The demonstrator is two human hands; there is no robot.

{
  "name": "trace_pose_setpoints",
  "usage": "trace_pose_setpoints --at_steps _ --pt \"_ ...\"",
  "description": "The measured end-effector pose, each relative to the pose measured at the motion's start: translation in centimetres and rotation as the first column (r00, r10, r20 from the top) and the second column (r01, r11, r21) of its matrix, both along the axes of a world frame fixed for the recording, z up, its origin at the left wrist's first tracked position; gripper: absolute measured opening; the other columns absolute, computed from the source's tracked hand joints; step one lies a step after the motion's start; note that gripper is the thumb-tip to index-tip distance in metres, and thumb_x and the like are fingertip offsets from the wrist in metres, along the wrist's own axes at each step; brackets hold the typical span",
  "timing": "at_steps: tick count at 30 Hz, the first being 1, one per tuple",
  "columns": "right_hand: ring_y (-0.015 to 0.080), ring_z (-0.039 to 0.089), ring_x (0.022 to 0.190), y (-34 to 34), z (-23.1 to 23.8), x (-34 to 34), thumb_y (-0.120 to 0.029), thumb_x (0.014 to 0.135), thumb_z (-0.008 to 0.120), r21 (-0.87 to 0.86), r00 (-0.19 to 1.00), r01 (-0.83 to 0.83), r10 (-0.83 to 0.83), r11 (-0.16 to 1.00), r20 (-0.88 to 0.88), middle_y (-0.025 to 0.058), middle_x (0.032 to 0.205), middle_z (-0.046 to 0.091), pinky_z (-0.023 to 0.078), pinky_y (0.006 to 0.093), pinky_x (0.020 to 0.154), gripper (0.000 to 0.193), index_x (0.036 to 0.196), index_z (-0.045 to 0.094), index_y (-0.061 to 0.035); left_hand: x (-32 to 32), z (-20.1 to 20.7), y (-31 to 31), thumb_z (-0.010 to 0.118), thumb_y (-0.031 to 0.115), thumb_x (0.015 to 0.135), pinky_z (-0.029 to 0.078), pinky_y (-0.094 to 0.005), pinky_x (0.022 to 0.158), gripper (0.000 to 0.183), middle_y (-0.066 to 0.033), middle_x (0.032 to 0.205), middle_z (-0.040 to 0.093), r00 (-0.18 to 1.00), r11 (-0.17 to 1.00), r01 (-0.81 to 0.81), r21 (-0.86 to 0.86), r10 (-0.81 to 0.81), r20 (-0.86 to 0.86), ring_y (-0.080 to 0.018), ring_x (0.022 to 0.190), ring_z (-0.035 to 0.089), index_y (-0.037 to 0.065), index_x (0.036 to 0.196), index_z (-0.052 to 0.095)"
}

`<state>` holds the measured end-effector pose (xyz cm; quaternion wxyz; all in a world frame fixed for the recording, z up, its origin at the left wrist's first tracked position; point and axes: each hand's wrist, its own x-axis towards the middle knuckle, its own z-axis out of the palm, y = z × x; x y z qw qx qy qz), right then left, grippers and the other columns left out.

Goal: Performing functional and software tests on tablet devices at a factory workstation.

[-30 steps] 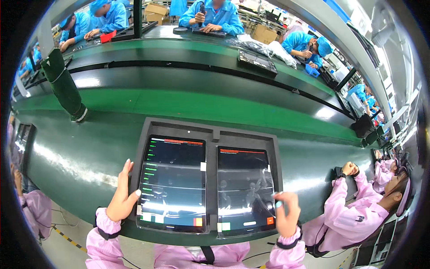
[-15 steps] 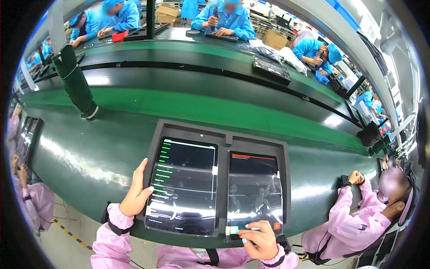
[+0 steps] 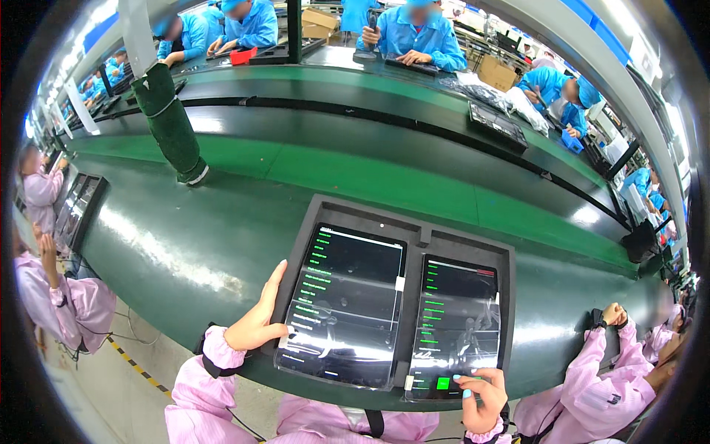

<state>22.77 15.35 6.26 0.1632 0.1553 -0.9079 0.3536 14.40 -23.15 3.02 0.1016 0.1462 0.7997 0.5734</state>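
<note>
Two tablets with dark screens lie side by side in a black foam tray [image 3: 414, 244] in front of me. The larger left tablet [image 3: 347, 296] shows a list of green and white lines. On the smaller right tablet [image 3: 458, 318] there is a similar list, with a bright green square near the bottom. My left hand [image 3: 255, 322] rests at the tray's left side, fingers stretched out and the thumb over the left tablet's edge. Holding nothing, my right hand [image 3: 484, 399] is at the right tablet's lower right corner, its index fingertip beside the green square, fingers apart.
A post wrapped in green cloth [image 3: 170, 126] rises from the green bench [image 3: 148, 244]. Another black tray [image 3: 81, 211] sits at the far left. Co-workers in pink [image 3: 603, 377] sit on both sides; others in blue [image 3: 421, 37] work across the bench. A cardboard box [image 3: 495, 72] stands behind.
The whole view has shifted, so the tray appears further right. The right tablet's screen went from red lines at its top to a green list. The left tablet's list also looks different.
</note>
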Motion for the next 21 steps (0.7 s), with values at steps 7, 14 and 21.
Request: trace_pose_setpoints --at_steps 7,14,21 --pt "0.0260 0.053 0.083 0.3 0.2 0.3 0.000 0.064 0.053 0.001 1.000 0.008 -0.008 1.000 -0.005 0.0073 0.081 0.067 0.045 0.0341 0.074 0.014 0.076 0.062 -0.0013 -0.5 -0.2 -0.3 0.066 0.012 0.058 0.005 -0.0381 0.109 0.109 -0.0217 0.145 0.002 0.989 0.977 0.105 -0.183 -0.122 -0.083 -0.0333 0.136 0.001 -0.001 0.140 -0.006" --pt "0.0244 0.055 0.087 0.6 -0.2 -0.1 -0.002 0.062 0.059 0.015 0.993 -0.111 0.111 0.994 0.036 0.0030 0.090 0.068 0.041 0.0343 0.077 0.019 0.081 0.063 -0.0048 -0.7 0.0 -0.2 0.059 0.016 0.066 0.009 -0.0396 0.109 0.094 -0.0171 0.146 0.011 0.988 0.992 -0.102 -0.080 0.092 -0.121 -0.0302 0.136 0.007 0.000 0.141 0.003" --pt "0.0243 0.055 0.087 0.8 -0.3 -0.9 -0.002 0.062 0.059 0.235 0.990 -0.134 0.140 0.963 -0.009 0.0017 0.092 0.067 0.040 0.0346 0.075 0.020 0.081 0.062 -0.0057 -4.4 3.5 3.4 0.056 0.013 0.073 0.020 -0.0424 0.105 0.063 -0.0199 0.136 0.028 0.816 0.876 -0.346 -0.335 0.105 -0.568 -0.0369 0.126 0.025 -0.001 0.130 0.032"
